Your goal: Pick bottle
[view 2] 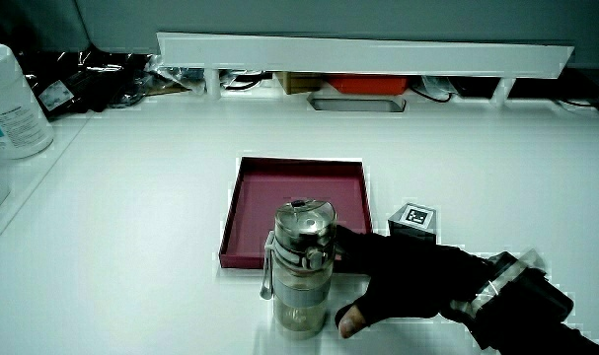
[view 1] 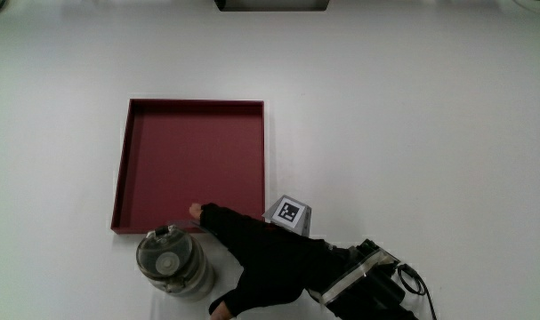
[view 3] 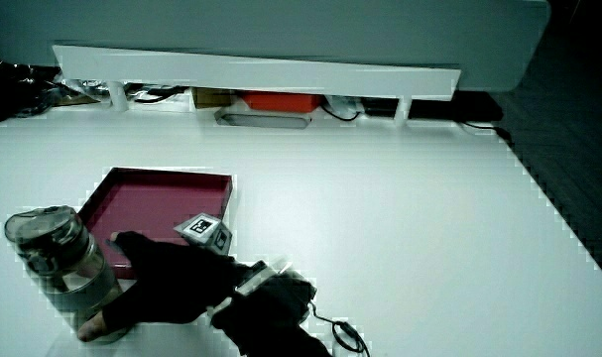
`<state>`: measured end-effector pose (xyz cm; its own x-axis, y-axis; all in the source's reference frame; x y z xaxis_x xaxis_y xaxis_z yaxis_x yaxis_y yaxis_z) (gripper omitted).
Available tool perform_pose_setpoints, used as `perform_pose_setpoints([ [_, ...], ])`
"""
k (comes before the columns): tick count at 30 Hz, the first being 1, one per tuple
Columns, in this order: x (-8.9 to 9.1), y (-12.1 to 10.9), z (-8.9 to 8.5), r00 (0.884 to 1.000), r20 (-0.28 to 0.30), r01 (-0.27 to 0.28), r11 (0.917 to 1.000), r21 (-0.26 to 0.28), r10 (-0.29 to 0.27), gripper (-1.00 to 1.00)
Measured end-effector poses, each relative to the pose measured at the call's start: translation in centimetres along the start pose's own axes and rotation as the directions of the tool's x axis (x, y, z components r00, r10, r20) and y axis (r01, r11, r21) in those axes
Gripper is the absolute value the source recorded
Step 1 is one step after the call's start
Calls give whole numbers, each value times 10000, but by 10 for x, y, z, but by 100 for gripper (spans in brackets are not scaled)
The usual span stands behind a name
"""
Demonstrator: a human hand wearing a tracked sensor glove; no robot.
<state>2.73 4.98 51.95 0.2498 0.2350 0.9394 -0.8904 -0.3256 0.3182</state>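
Note:
A clear bottle with a grey lid stands upright on the white table, just nearer to the person than the dark red tray. It also shows in both side views. The gloved hand lies low beside the bottle, fingers spread. One fingertip reaches the tray's near corner and the thumb sits by the bottle's base; the bottle stands between them, and nothing is gripped. The patterned cube sits on the hand's back. Both side views show the hand and the tray, which holds nothing.
A low white partition runs along the table's farthest edge, with an orange item and cables under it. A large white container stands at a side edge of the table in a side view.

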Motion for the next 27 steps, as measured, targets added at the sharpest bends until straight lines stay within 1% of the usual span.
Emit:
perform_pose_setpoints([
  [1,1,2,-1,10000,91,-24,10000,24,24,0],
  [2,0,3,-3,9999,-92,-93,9999,-41,92,0],
  [4,1,6,-5,10000,5,61,10000,-72,-61,0],
  [5,2,9,-7,9999,-87,-53,9999,-110,52,0],
  [6,4,10,-8,10000,-16,-5,10000,-89,5,0],
  [8,5,13,-9,9999,-90,-86,9999,-62,85,0],
  [9,4,14,-10,9993,-224,-303,9995,-30,303,0],
  [10,5,15,-10,9991,-288,-308,9995,39,309,0],
  [12,6,16,-11,9993,-217,-315,9995,25,315,0],
  [14,4,17,-12,9992,-316,-233,9997,3,233,0],
  [15,5,19,-13,9993,-188,-335,9994,14,335,0],
  [17,5,19,-14,9992,-229,-339,9994,73,340,0],
  [18,6,19,-14,9992,-101,-380,9992,131,381,0],
  [19,5,19,-14,9977,-331,-588,9980,218,595,0],
  [20,6,19,-14,9976,-328,-599,9977,307,609,5],
  [22,6,19,-13,9988,-231,-422,9984,363,431,14],
  [23,6,20,-13,9974,-185,-687,9965,469,696,19],
  [25,4,19,-13,9967,-379,-692,9961,544,713,29],
  [27,3,20,-13,9960,-346,-797,9951,587,818,38],
])
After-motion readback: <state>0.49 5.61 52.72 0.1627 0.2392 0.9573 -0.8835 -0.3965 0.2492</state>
